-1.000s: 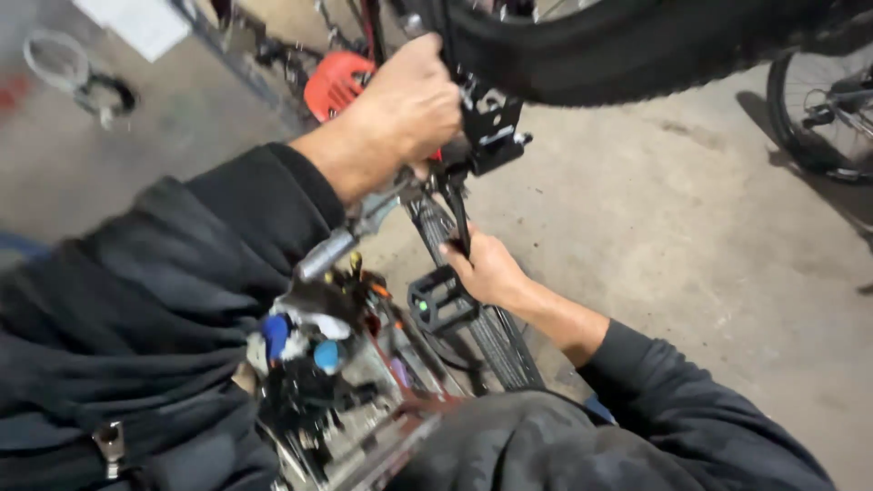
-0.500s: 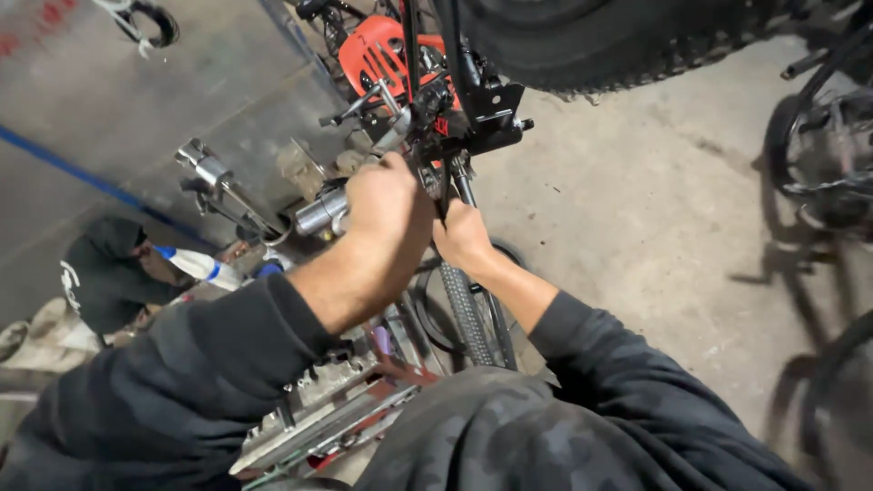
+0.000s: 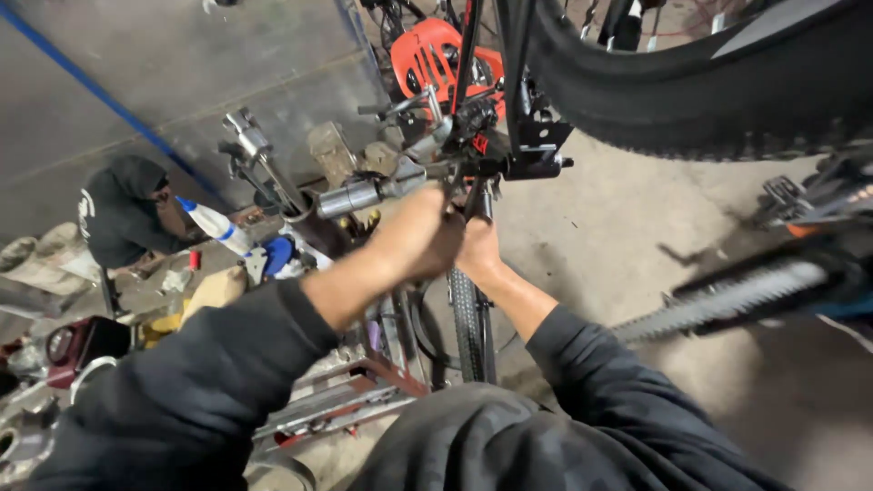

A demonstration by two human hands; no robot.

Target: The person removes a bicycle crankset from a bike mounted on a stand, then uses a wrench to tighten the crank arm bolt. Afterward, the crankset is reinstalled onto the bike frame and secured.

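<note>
left hand (image 3: 420, 238), right hand (image 3: 479, 247), grips hidden, bicycle frame (image 3: 509, 82)

bare grey concrete floor (image 3: 637, 227), blue line (image 3: 100, 91) across it, cluttered metal rack (image 3: 346, 400)

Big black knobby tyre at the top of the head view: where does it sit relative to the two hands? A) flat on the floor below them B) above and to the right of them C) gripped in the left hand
B: the big black knobby tyre arcs across the upper right, while the left hand and right hand meet lower down at the black bicycle parts.
</note>
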